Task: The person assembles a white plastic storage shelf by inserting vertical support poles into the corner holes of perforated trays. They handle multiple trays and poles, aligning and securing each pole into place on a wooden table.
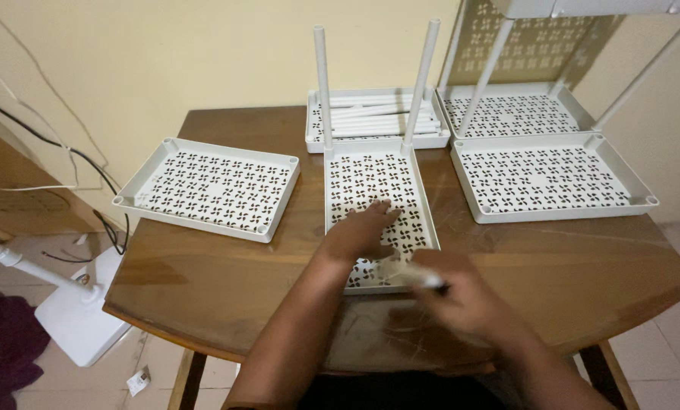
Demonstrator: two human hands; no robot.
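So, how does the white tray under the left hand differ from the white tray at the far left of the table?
The middle tray has two white poles standing upright in its far corners; the left tray has none. The left hand lies flat on the middle tray; nothing touches the left tray. The middle tray runs lengthwise away from the person; the left tray lies crosswise, slightly angled. Both are white, rectangular and perforated.

Soft warm light, motion-blurred right hand (461, 292)

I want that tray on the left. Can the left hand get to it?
Probably yes. The left hand lies flat on the middle tray, and the left tray sits beside it with only bare table between them.
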